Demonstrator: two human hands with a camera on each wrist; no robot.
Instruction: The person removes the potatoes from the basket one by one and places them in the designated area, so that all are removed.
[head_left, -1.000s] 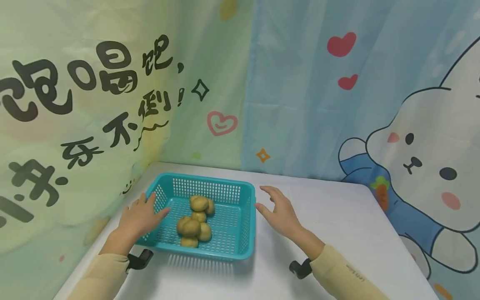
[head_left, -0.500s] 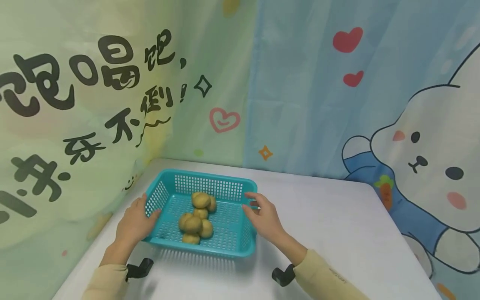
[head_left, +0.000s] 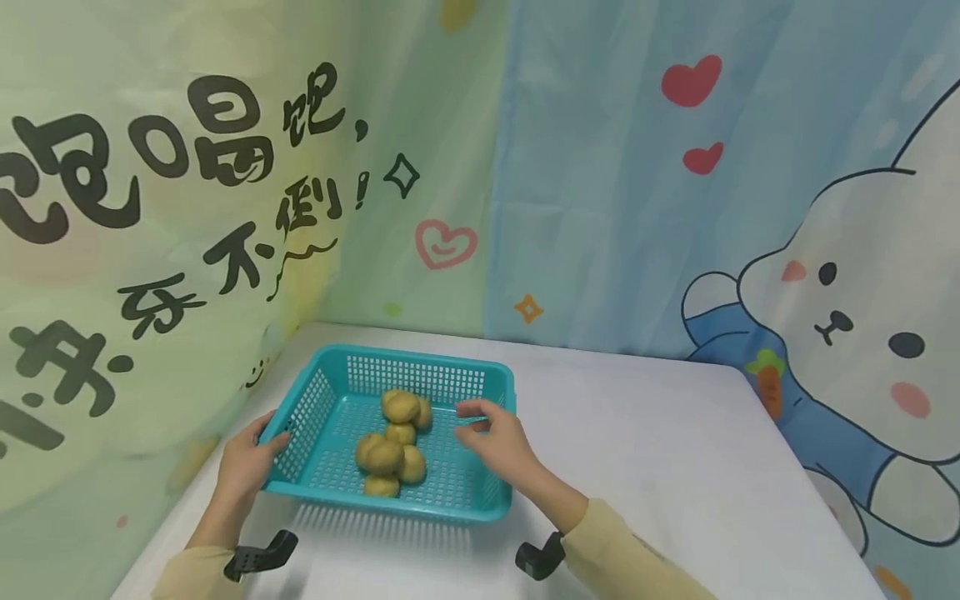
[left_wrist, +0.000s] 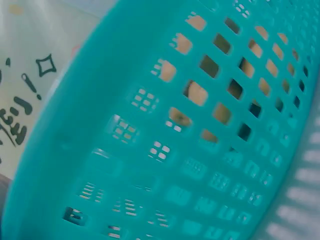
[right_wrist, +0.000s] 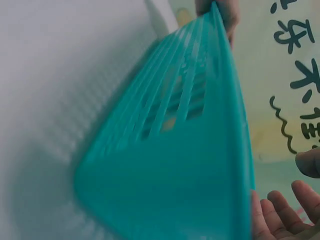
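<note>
A turquoise plastic basket (head_left: pixel 401 507) with perforated sides stands on the white table. Several potatoes (head_left: pixel 384 457) lie grouped in the middle of its floor. My left hand (head_left: pixel 246 462) grips the basket's left rim, the thumb lying over the edge. My right hand (head_left: pixel 497 446) hovers over the right part of the basket, thumb and fingers apart and nothing between them, a little right of the potatoes. In the right wrist view its fingers (right_wrist: pixel 283 209) show beyond the rim. Basket wall fills most of the left wrist view, where potatoes show through the holes.
The white table (head_left: pixel 622 467) extends to the right of the basket. A printed curtain (head_left: pixel 585 183) with lettering, hearts and a rabbit hangs behind and at the left. Each wrist bears a black camera mount (head_left: pixel 262 557).
My left hand has gone from above the basket's left side to gripping its rim. The right hand has moved left, from beside the basket to over its inside. The potatoes stay put.
</note>
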